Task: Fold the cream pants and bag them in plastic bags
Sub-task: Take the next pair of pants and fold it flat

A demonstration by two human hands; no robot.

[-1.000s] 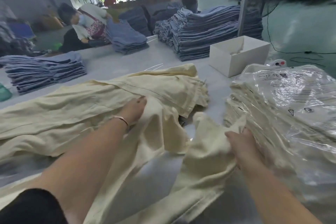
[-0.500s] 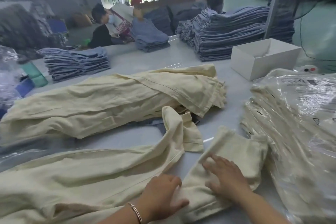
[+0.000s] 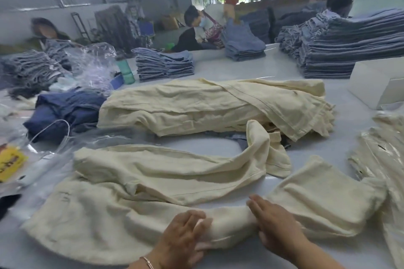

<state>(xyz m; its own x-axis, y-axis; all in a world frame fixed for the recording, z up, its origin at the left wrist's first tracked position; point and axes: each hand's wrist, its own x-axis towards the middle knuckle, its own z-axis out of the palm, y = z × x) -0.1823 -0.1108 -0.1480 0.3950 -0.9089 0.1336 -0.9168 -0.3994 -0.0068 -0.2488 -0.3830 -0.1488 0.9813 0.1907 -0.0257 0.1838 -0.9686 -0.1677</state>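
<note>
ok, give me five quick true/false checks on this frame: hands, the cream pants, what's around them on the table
1. Both hands rest on the cream pants spread on the table. True: left hand, right hand.
2. The pants under the hands are already in a plastic bag. False: they lie bare and unfolded.
3. A pile of more cream pants lies behind them. True.
4. The bagged stack sits to the left. False: it is at the right edge.
5. The folded stacks at the back are red. False: they are blue denim.
</note>
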